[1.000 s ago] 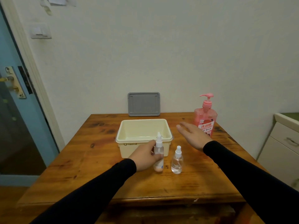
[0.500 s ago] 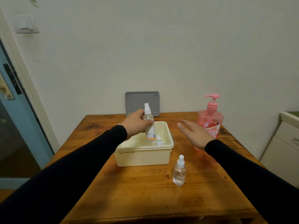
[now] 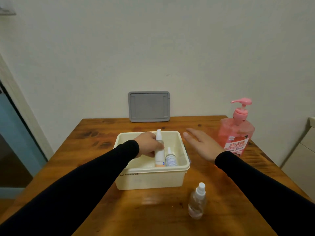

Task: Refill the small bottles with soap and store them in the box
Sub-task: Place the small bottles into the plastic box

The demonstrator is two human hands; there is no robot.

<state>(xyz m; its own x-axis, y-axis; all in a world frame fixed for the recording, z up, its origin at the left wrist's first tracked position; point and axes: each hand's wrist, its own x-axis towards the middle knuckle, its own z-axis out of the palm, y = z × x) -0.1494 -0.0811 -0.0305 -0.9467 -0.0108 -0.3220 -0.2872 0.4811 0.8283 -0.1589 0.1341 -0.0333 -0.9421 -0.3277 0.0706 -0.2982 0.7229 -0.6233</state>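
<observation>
Left hand (image 3: 148, 145) inside the cream box (image 3: 151, 180), fingers curled round the upper body of a tall spray bottle (image 3: 159, 150). Bottle upright: white nozzle cap, clear neck, white label, a peach-orange band at the base. Base is low in the box, near its front wall; whether it touches the bottom, cannot tell. Black sleeve reaches in over the box's left rim.

Just beside it on the right, a shorter spray bottle (image 3: 170, 159) stands upright in the box: white cap, pale label with fine print, too small to read.

Right hand (image 3: 201, 143) hovers flat over the tabletop (image 3: 95, 140), to the right of the box; fingers straight and together, palm down, holding nothing. Fingertips point toward the box's far right corner. Not touching the box.

A third small bottle (image 3: 197, 201) stands alone on the tabletop in front of the box, to its right; clear body, white spray cap, slightly blurred.

Pink pump bottle of soap (image 3: 237, 133) at the right edge of the tabletop, beyond the right hand; translucent pink, pink pump, red-and-white label.

Grey lid (image 3: 149, 106) leans upright against the wall at the far edge of the tabletop.
</observation>
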